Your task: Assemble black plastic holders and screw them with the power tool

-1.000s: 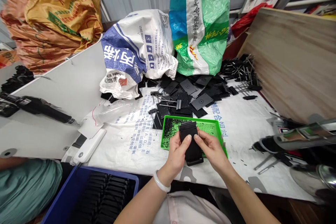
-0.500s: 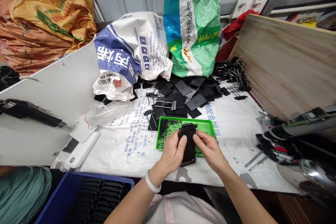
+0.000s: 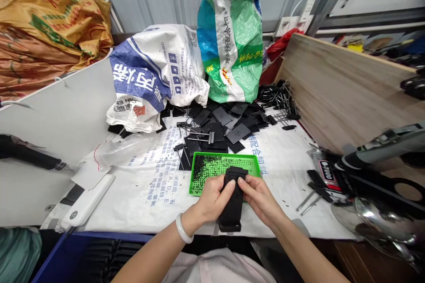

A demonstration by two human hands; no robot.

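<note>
Both of my hands grip one black plastic part (image 3: 232,205), long and flat with a ledge at its lower end. My left hand (image 3: 212,196) wraps its left side, thumb on the face. At the upper right, the fingers and thumb of my right hand (image 3: 257,192) pinch its edge. Just behind lies a shallow green tray (image 3: 258,163), partly hidden by my hands and the part, with many tiny black pieces heaped at its left. Beyond the tray is a pile of black plates (image 3: 237,132) and parts with metal rods (image 3: 199,138).
White and blue sack (image 3: 139,70) and green sack (image 3: 239,48) stand behind the pile. An electric screwdriver (image 3: 29,152) and a white device (image 3: 88,201) are at left, above a blue crate (image 3: 56,252) of black parts. A metal pot (image 3: 368,212) and wooden board (image 3: 332,84) are right.
The black part has moved lower and tilted, with its lower end now closer to me, and looks longer. Both hands still hold it. The view has shifted slightly.
</note>
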